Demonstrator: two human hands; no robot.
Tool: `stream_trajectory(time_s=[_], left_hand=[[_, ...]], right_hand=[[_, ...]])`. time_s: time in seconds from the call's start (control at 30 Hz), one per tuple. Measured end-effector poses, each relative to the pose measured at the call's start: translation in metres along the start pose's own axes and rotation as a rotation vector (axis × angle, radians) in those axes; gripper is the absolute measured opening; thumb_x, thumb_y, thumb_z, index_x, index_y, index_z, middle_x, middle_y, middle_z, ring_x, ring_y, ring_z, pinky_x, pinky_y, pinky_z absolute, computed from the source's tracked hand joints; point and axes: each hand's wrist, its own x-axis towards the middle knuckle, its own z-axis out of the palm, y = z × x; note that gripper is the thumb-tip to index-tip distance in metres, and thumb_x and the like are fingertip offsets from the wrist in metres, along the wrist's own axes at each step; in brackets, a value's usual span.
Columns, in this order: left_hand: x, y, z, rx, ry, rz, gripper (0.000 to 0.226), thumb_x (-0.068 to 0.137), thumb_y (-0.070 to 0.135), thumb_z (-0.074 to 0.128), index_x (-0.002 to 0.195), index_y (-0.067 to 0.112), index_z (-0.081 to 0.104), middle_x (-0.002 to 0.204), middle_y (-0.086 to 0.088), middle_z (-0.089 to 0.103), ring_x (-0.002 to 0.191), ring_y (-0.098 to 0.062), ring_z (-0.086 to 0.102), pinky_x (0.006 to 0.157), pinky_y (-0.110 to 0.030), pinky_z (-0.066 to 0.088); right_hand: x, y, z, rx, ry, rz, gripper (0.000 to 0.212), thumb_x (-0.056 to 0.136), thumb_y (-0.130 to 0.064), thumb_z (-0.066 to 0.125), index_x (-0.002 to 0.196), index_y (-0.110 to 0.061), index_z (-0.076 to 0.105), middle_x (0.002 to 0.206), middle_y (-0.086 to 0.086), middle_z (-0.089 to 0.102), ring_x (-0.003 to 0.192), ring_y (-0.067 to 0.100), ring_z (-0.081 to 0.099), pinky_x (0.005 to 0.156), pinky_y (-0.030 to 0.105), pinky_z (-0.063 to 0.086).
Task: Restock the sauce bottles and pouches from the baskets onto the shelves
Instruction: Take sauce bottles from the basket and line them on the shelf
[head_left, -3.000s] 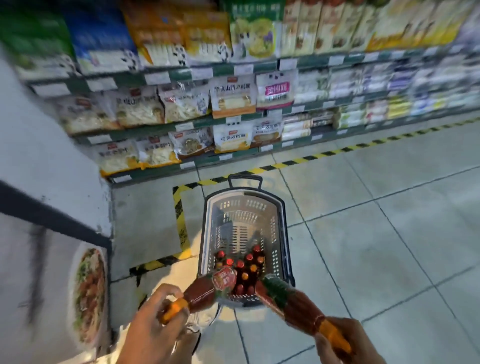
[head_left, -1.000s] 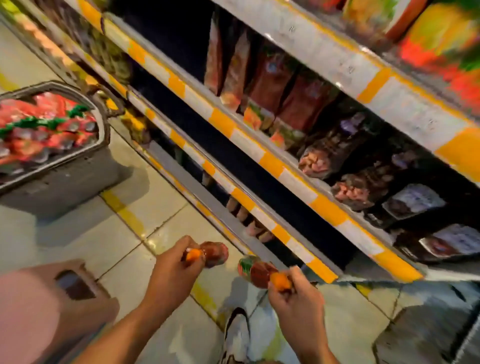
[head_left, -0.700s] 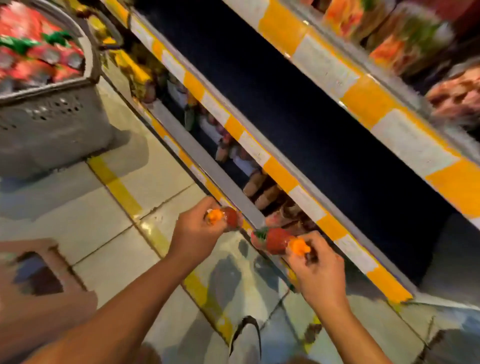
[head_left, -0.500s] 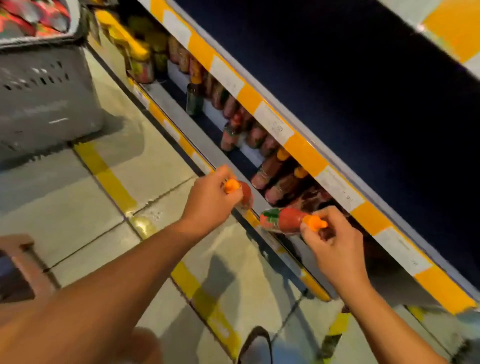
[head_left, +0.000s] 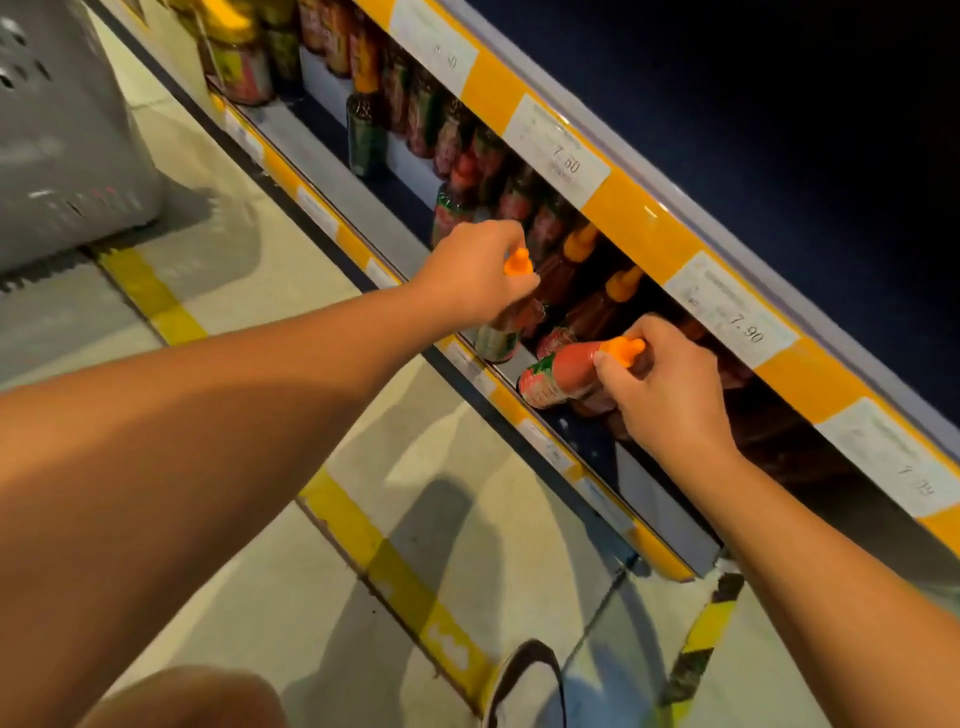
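Left hand (head_left: 475, 280): fingers are curled round the neck of an orange-capped sauce bottle (head_left: 506, 322), held near upright at the bottom shelf (head_left: 332, 156) front edge
Right hand (head_left: 662, 387): a second bottle (head_left: 558, 374) is pinched by its cap and held tilted, base just above the shelf lip
Shelf row: shelved bottles (head_left: 571, 270) are packed close behind; spacing appears tight, though shadow hides much
Risk: neighbours could be toppled if the tilted base is pushed in before being righted
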Motion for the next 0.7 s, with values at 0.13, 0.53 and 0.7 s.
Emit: stream_trajectory(time_s=[0.13, 0.53, 0.7], left_hand=[[0.016, 0.007, 0.006, 0.116, -0.041, 0.024, 0.032, 0.096, 0.042, 0.068, 0.088, 0.015, 0.052, 0.072, 0.003, 0.047, 0.068, -0.023, 0.046, 0.057, -0.036, 0.031], [0.024, 0.017, 0.000, 0.284, -0.214, 0.211, 0.021, 0.096, 0.032, 0.067, 0.088, 0.019, 0.053, 0.083, 0.003, 0.049, 0.071, -0.020, 0.046, 0.059, -0.032, 0.030], [0.013, 0.015, 0.008, 0.118, -0.115, 0.194, 0.025, 0.097, 0.017, 0.065, 0.090, 0.036, 0.051, 0.094, 0.008, 0.057, 0.092, -0.021, 0.055, 0.066, -0.027, 0.041]], right_hand=[[0.006, 0.006, 0.008, -0.032, 0.012, 0.005, 0.037, 0.093, -0.046, 0.067, 0.075, -0.020, 0.049, 0.064, -0.001, 0.055, 0.060, 0.015, 0.055, 0.051, 0.036, 0.039], [0.014, 0.007, 0.021, -0.108, 0.079, -0.065, 0.033, 0.096, -0.054, 0.061, 0.081, -0.027, 0.049, 0.070, -0.011, 0.054, 0.063, 0.010, 0.052, 0.048, 0.028, 0.030], [0.015, 0.011, 0.032, -0.020, 0.082, -0.026, 0.020, 0.096, -0.047, 0.064, 0.095, -0.031, 0.053, 0.078, -0.020, 0.050, 0.076, 0.014, 0.052, 0.056, 0.026, 0.033]])
